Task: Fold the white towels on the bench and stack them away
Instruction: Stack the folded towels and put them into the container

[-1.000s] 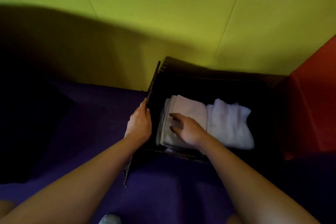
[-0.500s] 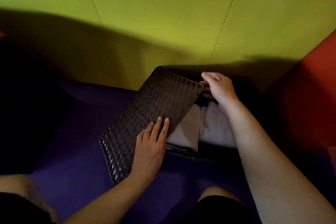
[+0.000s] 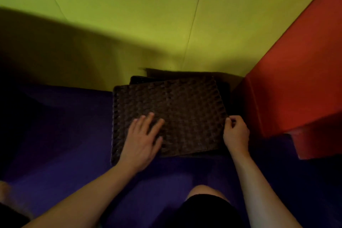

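A dark brown woven lid [image 3: 177, 109] lies flat over the dark basket [image 3: 140, 79], only a strip of the basket's back rim showing. The white towels are hidden under the lid. My left hand [image 3: 142, 139] rests flat on the lid's near left part with straight, spread fingers. My right hand [image 3: 236, 131] pinches the lid's right edge with curled fingers.
The basket stands on a purple bench [image 3: 64, 126] against a yellow-green wall [image 3: 129, 15]. A red padded block [image 3: 292, 83] rises close on the right. My knee [image 3: 207, 198] in dark shorts is at the bottom centre.
The lid has swung down from its tilted position and now covers the basket and the towels. My right hand moved from the basket's back to the lid's right edge.
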{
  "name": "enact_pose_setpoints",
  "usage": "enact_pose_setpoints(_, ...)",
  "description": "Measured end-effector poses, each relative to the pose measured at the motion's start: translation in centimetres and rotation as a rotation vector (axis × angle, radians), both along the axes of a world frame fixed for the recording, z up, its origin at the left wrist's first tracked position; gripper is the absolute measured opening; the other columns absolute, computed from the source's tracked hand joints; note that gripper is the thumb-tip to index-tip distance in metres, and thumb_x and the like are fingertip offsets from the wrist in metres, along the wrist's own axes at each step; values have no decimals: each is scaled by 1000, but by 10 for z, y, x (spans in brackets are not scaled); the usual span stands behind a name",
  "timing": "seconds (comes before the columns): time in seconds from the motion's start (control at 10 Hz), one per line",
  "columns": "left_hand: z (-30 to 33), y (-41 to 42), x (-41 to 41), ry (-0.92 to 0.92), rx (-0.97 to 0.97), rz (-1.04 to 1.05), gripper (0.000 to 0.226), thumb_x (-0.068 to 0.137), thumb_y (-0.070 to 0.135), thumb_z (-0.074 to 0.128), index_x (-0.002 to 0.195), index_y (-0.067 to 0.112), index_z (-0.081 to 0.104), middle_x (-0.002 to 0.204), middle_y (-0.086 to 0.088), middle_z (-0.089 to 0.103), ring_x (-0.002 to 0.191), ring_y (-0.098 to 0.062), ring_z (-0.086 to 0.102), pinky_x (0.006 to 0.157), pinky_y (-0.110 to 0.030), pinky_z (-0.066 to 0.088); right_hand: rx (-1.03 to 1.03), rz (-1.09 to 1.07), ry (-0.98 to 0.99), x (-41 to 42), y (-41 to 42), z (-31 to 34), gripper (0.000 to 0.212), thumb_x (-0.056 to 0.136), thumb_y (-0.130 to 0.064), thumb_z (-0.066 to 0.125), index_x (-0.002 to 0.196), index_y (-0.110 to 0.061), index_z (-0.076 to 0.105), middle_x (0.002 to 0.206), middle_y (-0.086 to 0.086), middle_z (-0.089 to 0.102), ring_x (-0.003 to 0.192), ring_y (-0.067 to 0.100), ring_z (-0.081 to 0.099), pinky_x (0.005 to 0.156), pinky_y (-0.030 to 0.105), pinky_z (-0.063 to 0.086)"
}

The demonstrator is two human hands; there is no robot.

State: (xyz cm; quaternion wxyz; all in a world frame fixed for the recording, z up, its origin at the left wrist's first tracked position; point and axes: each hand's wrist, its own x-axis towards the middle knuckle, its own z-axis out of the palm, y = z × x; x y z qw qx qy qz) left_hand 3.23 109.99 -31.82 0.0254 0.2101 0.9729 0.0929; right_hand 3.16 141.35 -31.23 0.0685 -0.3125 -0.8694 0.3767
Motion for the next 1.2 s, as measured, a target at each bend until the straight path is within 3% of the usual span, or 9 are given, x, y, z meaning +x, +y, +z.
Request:
enact_pose_setpoints(0.1, 2, -17, -6, -59, 46, 482, 63, 100, 39, 48, 156, 14, 31, 160, -23, 26, 140, -45, 34, 113, -59, 29, 110, -79, 48, 19, 18, -5, 25, 103, -22, 51, 116, -6, 64, 114, 16, 62, 106, 34, 58, 91, 43, 47)
enact_pose_setpoints(0.2, 2, -15, -9, -213, 240, 609, 69, 102, 37, 47, 158, 9, 17, 160, -19, 26, 132, -44, 43, 102, -58, 43, 102, -129, 56, 27, 23, -11, 23, 102, -20, 53, 116, -6, 66, 117, 19, 57, 107, 35, 57, 93, 40, 44)
enact_pose_setpoints(0.3, 1, -3, -16, -210, 385, 607, 65, 104, 30, 44, 157, 7, 16, 161, -16, 25, 132, -42, 44, 102, -54, 44, 81, -145, 96, 31, 19, -16, 23, 102, -20, 53, 117, -8, 66, 115, 16, 60, 106, 31, 58, 90, 36, 44)
enact_pose_setpoints(0.4, 3, 5, -29, -205, 380, 635, 62, 104, 28, 44, 157, 8, 18, 165, -12, 17, 138, -41, 37, 108, -55, 37, 69, -195, 132, 33, 14, -21, 23, 101, -21, 53, 117, -11, 66, 114, 14, 61, 105, 28, 58, 86, 32, 41)
enact_pose_setpoints(0.6, -2, 7, -37, -226, 334, 610, 61, 104, 30, 43, 158, 14, 18, 166, -7, 12, 141, -38, 33, 106, -59, 39, 81, -215, 135, 29, 13, -21, 22, 99, -19, 56, 119, -14, 65, 116, 15, 60, 106, 31, 58, 90, 39, 45)
enact_pose_setpoints(0.9, -5, 4, -41, -222, 359, 569, 62, 104, 31, 44, 158, 15, 19, 166, -6, 11, 142, -38, 31, 109, -59, 37, 97, -215, 116, 30, 14, -16, 25, 95, -14, 57, 119, -11, 65, 115, 16, 60, 104, 32, 60, 85, 29, 39)
enact_pose_setpoints(1.0, -3, 6, -42, -246, 348, 546, 62, 105, 32, 43, 159, 18, 18, 166, -7, 10, 141, -40, 31, 109, -59, 36, 85, -219, 109, 31, 13, -12, 29, 96, -19, 56, 124, -12, 61, 119, 15, 59, 109, 32, 58, 88, 34, 43)
enact_pose_setpoints(1.1, 4, 0, -42, -222, 259, 497, 59, 104, 36, 42, 158, 23, 22, 167, -6, 9, 142, -38, 30, 107, -59, 35, 255, -164, 83, 32, 6, -4, 41, 98, -28, 54, 137, -14, 53, 132, 14, 55, 118, 32, 53, 99, 47, 45)
enact_pose_setpoints(1.2, 37, 0, -43, -126, 203, 397, 55, 104, 37, 44, 155, 23, 30, 166, -6, 16, 143, -35, 30, 108, -56, 34, 342, 9, 135, 21, -16, 28, 44, 98, -28, 53, 141, -18, 51, 140, 8, 53, 125, 27, 49, 105, 46, 42)
